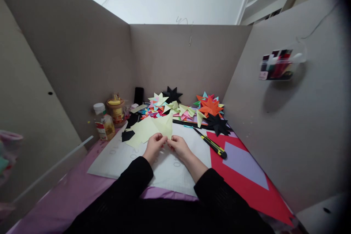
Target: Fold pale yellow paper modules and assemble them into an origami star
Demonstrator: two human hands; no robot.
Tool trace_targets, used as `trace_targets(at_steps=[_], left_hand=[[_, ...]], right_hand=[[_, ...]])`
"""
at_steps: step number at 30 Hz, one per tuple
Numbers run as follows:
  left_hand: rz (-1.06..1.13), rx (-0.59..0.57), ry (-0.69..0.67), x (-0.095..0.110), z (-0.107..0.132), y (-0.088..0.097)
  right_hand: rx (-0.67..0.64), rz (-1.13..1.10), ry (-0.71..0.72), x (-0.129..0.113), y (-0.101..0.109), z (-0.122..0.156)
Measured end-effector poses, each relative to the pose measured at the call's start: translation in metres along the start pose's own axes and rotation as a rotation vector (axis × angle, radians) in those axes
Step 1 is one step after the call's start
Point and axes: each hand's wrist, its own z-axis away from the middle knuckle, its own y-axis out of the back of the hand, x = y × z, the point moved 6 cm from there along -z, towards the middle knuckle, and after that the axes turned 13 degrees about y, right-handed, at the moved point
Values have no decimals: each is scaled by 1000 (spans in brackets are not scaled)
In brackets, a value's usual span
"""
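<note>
My left hand [154, 145] and my right hand [179, 146] meet over a white mat [115, 161], both pinching the lower edge of a folded pale yellow-green paper [166, 126]. The fingers of each hand are closed on the paper, which stands up a little between them. More pale yellow-green sheets [142, 131] lie just left of it, beside black paper scraps [127, 135].
Folded paper stars [210, 106] in many colours pile at the back. A yellow-black utility knife [212, 145] lies right of my hands, near red paper [246, 186] and a lilac sheet [244, 164]. Bottles [105, 124] stand at back left. Cardboard walls [189, 58] enclose the desk.
</note>
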Motion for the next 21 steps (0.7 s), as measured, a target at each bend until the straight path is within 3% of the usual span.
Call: trace_targets(at_steps=[4, 11, 15, 21], left_hand=[[-57, -37, 43, -3, 2, -4], [-51, 95, -18, -1, -1, 9], [141, 151, -35, -5, -9, 21], [475, 208, -48, -6, -16, 37]], right_hand=[[-23, 74, -33, 3, 0, 1], [-94, 138, -37, 3, -1, 3], [-160, 122, -42, -2, -3, 3], [-157, 139, -71, -1, 2, 1]])
